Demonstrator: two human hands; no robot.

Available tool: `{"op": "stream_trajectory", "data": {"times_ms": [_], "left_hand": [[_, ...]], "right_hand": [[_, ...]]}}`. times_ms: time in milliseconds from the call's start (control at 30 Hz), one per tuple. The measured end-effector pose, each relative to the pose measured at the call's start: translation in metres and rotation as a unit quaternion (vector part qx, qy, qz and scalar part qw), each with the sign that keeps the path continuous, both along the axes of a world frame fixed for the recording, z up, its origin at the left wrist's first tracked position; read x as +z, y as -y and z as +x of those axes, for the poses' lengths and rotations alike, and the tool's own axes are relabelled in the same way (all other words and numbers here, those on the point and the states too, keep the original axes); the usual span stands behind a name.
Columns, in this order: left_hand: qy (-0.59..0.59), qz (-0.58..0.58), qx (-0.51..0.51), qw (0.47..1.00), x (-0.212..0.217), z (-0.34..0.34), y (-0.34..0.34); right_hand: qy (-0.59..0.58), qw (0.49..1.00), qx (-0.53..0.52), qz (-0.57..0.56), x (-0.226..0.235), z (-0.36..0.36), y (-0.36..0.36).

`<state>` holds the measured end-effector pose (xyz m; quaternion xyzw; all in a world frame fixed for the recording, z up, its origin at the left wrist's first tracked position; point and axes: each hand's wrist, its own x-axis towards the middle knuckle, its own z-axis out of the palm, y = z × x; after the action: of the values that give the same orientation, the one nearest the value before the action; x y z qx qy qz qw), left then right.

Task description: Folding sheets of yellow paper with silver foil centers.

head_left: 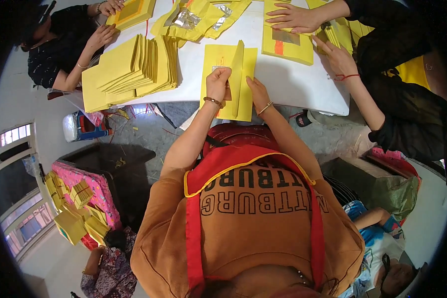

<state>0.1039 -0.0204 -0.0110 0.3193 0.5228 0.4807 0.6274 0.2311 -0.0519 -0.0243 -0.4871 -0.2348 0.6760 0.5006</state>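
Observation:
In front of me, at the table's near edge, lies yellow paper (247, 107) with a raised fold running down its middle. My left hand (218, 84) is a closed fist over the left half, beside the fold. A small orange-brown patch shows by its fingers; what the fist holds is hidden. My right hand (258, 94) grips the paper's right edge, thumb on top and the other fingers mostly out of sight. To the left, a fanned stack of folded yellow paper (119, 69) leans over the table's edge.
A white table (328, 92) spans the top. Crumpled yellow sheets with silver foil (188, 20) lie at the back. On the right, a co-worker's hand (295, 19) rests on a yellow stack (288, 47); another co-worker's hands (103, 36) are far left. More yellow bundles (74, 218) lie behind me.

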Motion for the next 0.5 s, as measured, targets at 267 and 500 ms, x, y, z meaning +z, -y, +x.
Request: {"op": "stream_trajectory", "data": {"times_ms": [267, 500], "left_hand": [[-0.008, -0.015, 0.001, 1.000, 0.010, 0.001, 0.003], [-0.038, -0.004, 0.002, 0.999, 0.007, 0.002, 0.004]], "right_hand": [[0.010, 1.000, 0.008, -0.001, 0.011, -0.001, 0.000], [0.073, 0.991, 0.073, 0.083, 0.015, -0.003, 0.002]]}}
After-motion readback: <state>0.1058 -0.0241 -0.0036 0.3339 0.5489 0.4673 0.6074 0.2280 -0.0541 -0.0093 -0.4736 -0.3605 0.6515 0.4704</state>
